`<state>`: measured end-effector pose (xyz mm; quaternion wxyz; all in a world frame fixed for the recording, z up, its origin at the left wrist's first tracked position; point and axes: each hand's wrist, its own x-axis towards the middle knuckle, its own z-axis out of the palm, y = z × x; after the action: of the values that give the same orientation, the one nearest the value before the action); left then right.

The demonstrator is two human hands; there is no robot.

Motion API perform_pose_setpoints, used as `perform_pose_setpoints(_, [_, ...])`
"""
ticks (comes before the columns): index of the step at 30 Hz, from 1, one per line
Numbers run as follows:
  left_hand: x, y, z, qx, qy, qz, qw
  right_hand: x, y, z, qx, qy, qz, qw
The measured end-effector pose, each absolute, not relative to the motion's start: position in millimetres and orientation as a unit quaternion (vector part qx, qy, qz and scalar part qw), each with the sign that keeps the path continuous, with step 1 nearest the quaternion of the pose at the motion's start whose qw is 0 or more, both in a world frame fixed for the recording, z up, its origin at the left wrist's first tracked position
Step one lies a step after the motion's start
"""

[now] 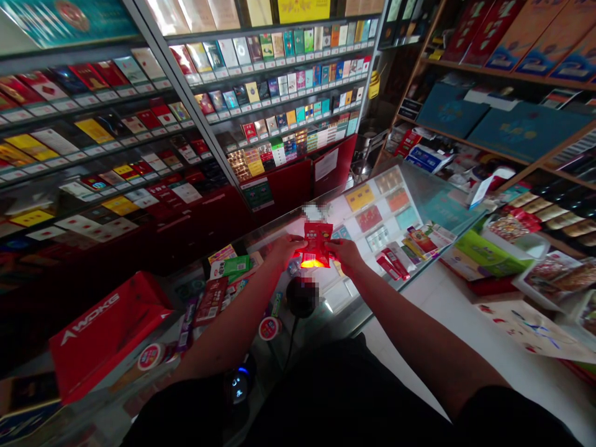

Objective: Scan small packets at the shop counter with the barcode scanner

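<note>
A small red snack packet (318,239) is held upright between both hands above the glass counter. My left hand (287,248) pinches its left edge, and my right hand (343,251) grips the right edge. Orange-red light glows on the packet's lower part. Just below and nearer to me stands a round dark device (302,298) with a cable, partly blurred out; it looks like a counter scanner. Behind the packet lies something whitish (315,212), also blurred out.
The glass counter (335,304) carries a red WDKG box (109,335), round tubs (270,328) and green packets (231,267) at left, small boxes (395,259) at right. Shelves of cigarette packs (279,90) rise behind. Goods in white bins (554,273) stand at far right.
</note>
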<state>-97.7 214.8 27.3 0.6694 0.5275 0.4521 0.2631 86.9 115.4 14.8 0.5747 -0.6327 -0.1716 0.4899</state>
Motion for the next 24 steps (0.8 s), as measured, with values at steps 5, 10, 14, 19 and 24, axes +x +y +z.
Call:
perform_pose_setpoints(5, [-93.9,215.0,21.4,0.538,0.470,0.221,0.664,90.5,111.4,2.3,-0.657,-0.183,0.474,0.557])
perform_pose_setpoints(10, [-95.8,213.7,9.2,0.524,0.484,0.214,0.668,86.4,106.0,-5.7,-0.667,-0.188,0.465,0.551])
perform_pose_setpoints(14, [-100.7,211.6,5.2,0.563,0.460,0.246,0.641,80.2,103.2,-8.0,-0.657,-0.184,0.463,0.566])
perform_pose_setpoints(19, [-102.4,207.6,9.9,0.544,0.475,0.234,0.651,79.6,103.4,-9.7,-0.657,-0.185,0.471,0.559])
perform_pose_setpoints(24, [-99.2,202.3,16.0,0.518,0.490,0.218,0.667,82.8,104.2,-12.3,-0.659,-0.174,0.468,0.563])
